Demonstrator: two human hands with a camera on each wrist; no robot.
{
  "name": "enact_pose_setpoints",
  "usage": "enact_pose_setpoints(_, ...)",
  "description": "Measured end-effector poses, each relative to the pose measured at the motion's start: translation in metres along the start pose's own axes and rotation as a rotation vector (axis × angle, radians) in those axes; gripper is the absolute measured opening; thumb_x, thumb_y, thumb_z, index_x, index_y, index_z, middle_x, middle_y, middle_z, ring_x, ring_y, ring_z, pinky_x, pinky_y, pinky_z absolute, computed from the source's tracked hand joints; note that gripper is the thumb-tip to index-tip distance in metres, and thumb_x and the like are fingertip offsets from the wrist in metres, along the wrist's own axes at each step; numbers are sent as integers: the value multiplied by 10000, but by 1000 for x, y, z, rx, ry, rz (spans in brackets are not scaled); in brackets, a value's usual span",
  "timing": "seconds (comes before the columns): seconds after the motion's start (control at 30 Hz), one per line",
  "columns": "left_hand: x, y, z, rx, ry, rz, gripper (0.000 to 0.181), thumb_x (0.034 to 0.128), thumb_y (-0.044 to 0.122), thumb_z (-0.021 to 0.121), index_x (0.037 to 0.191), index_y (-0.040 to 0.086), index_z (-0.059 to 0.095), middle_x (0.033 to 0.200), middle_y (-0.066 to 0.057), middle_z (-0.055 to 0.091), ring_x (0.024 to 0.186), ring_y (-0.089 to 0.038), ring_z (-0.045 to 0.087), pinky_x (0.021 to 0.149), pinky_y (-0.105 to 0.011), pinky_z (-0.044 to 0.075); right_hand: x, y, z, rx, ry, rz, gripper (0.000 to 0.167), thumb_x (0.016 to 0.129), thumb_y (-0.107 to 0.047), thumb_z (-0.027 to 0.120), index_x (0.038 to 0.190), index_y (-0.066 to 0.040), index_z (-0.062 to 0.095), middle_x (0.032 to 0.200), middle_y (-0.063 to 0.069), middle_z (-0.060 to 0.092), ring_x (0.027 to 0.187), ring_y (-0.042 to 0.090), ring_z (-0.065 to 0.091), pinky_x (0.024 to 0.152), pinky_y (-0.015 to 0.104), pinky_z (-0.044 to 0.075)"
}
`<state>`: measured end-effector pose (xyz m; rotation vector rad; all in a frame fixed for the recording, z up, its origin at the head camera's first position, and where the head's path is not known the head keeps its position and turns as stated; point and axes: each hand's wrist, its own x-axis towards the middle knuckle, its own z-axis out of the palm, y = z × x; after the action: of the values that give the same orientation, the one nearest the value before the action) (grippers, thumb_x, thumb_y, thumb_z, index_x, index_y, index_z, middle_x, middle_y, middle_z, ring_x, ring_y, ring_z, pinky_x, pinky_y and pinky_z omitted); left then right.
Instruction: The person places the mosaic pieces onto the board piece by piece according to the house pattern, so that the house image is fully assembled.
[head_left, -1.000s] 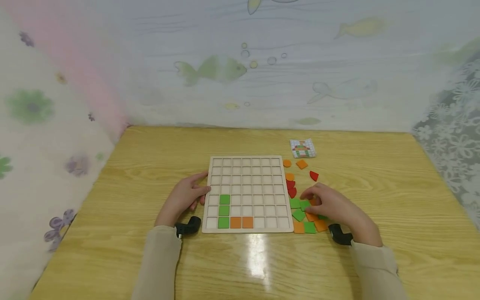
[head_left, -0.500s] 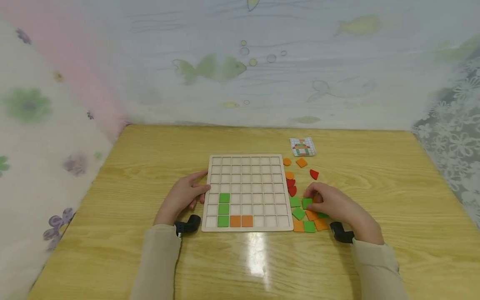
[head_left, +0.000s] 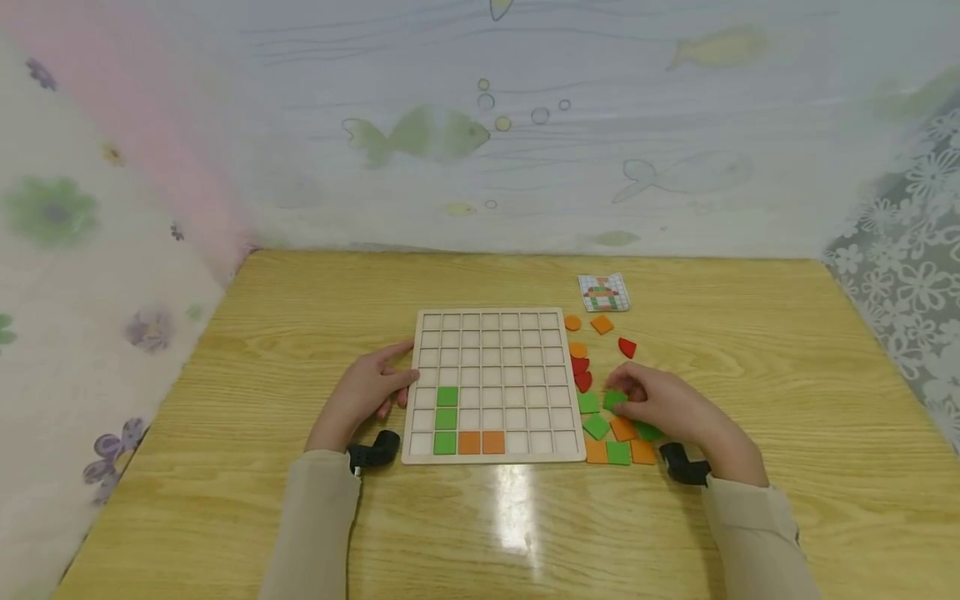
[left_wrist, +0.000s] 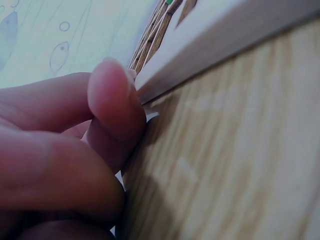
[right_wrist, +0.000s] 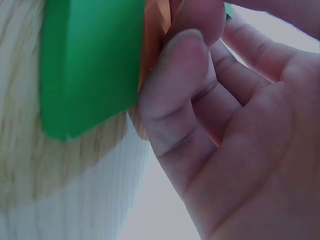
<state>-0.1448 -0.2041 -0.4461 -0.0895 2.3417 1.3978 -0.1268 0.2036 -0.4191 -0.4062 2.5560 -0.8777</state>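
Note:
My left hand (head_left: pixel 367 385) rests against the left edge of the wooden grid board (head_left: pixel 480 469), its thumb and index finger touching the rim. In the left wrist view, fingertips (left_wrist: pixel 115 95) meet the board's side wall (left_wrist: pixel 215 52). Green square tiles (head_left: pixel 447 419) stand in a column of the board, with orange square tiles (head_left: pixel 481 442) beside the lowest. Right of the board, my right hand (head_left: pixel 663 404) pinches a green square tile (head_left: pixel 615 400) between thumb and index finger. A large green tile (right_wrist: pixel 92 70) and an orange tile (right_wrist: pixel 154 30) lie close to those fingers in the right wrist view.
Loose green, orange and red tiles (head_left: pixel 597 427) lie along the board's right side. Behind them are a red quarter-circle (head_left: pixel 627 347), an orange square (head_left: pixel 602 325) and a printed pattern card (head_left: pixel 603 292). A patterned wall (head_left: pixel 450 183) borders the table's (head_left: pixel 322 283) far edge.
My right fingers have drawn one green tile away from its neighbour, slightly to the right and back, and it now looks tilted. The left hand and the board stay put.

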Motion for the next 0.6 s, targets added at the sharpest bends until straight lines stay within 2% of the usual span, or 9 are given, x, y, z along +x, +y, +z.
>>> enact_pose_setpoints(0.2,0,-1,-1,3,1,-3,564,834,373,611,1339,356,361,623,-130,586,365,-158,375,375,-297,370,0,-1,1,-9,17,-10,231,871,-212,560,1095,-157,540,693,-3,484,670,157,456,636,302,377)
enact_pose_setpoints(0.43,0,0,1,-12,-5,-12,548,838,347,614,1333,351,378,633,-137,595,355,-154,357,361,-283,356,0,-6,1,-36,49,-33,232,877,-183,524,1106,-186,563,735,-18,502,678,151,452,617,296,379)
enact_pose_setpoints(0.6,0,1,1,5,-6,-10,557,845,351,603,1348,339,363,632,-136,598,350,-152,355,362,-294,366,1,-11,4,-21,74,-55,247,899,-191,506,1140,-211,557,664,-17,445,591,135,408,563,283,354)
